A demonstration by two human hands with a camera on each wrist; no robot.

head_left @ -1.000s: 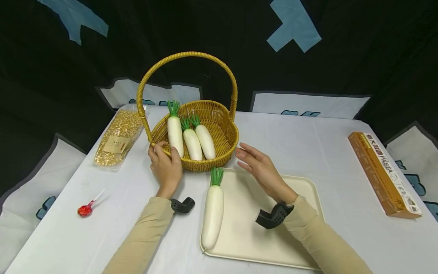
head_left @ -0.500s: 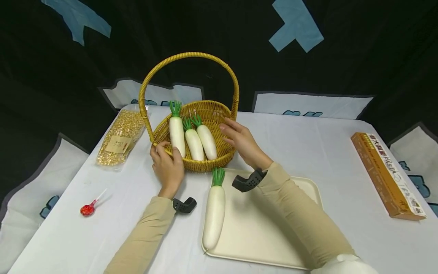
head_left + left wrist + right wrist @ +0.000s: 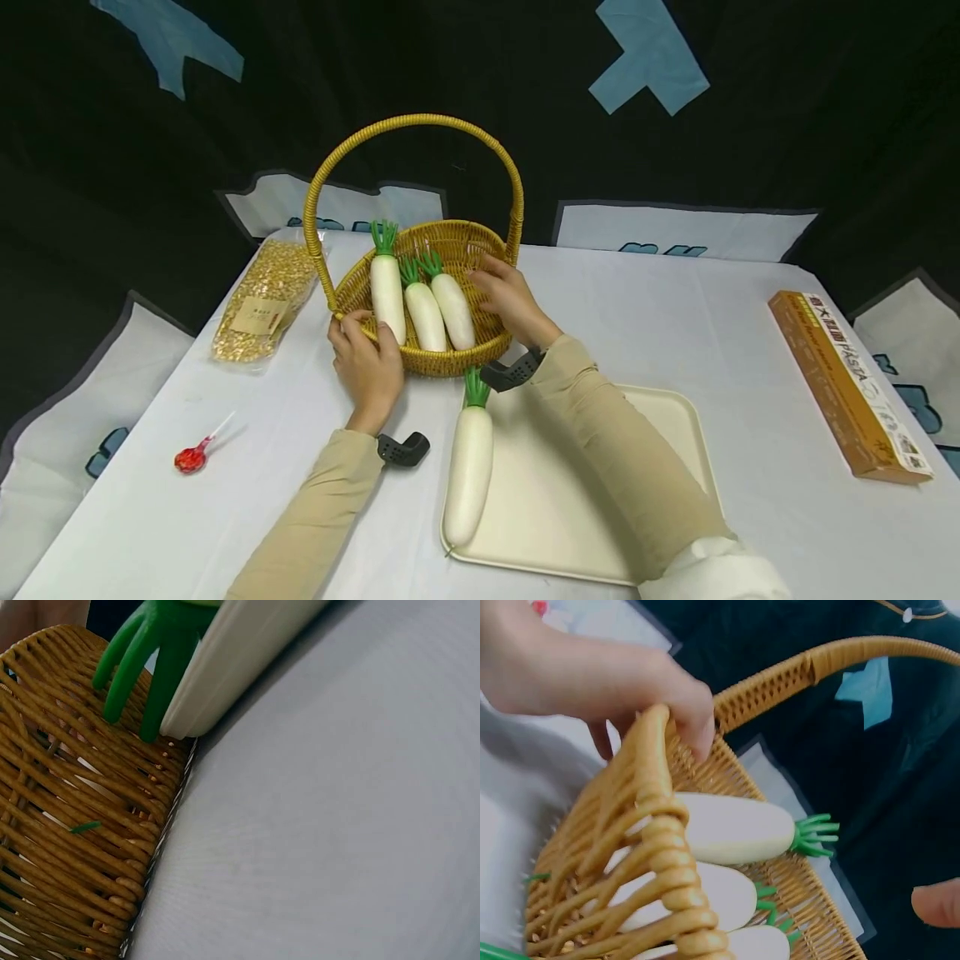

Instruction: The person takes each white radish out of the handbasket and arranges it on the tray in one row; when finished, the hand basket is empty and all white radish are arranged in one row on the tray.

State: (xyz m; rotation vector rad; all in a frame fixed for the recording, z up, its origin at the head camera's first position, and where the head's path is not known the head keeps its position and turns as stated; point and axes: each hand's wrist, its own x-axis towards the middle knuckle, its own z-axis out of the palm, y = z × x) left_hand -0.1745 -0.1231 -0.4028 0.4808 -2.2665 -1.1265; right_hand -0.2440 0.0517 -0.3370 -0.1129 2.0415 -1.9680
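On a white table [image 3: 637, 325] stood a yellow wicker basket [image 3: 450, 364], with a cream tray [image 3: 555, 500] just in front. A long white radish [image 3: 469, 475] with green leaves lay on the tray's left side. The left hand [image 3: 367, 367] gripped the basket's edge. The right hand [image 3: 516, 302] hung over the basket's right side, fingers loose, near three smaller radishes [image 3: 426, 320] inside.

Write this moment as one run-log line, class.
left hand: grips basket, near left side | right hand: over basket, nothing held | three white radishes: in basket | fourth radish: on tray
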